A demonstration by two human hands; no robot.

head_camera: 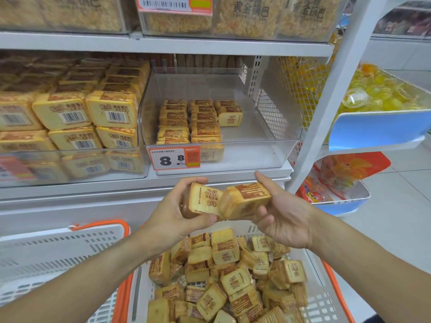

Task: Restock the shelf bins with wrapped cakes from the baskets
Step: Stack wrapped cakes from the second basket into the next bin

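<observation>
Left grip [177, 213] pinches wrapped cake [203, 201] — golden, brown print; right grip [283, 215] holds second cake [245, 200].

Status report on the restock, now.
Left hand grips one wrapped cake, right hand another, above the full basket. Clear bin mostly unfilled. Nothing in the way.

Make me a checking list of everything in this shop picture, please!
Surface: white shelf holding clear bins.
Job's things: right bin partly filled with wrapped cakes; left bin nearly full; basket heaped with cakes; second basket beside it.
Clutter: price tag on the right bin.
Grippers: left hand and right hand each hold cakes.
Cables: nothing seen.
Surroundings: yellow sweets on a neighbouring rack.
</observation>
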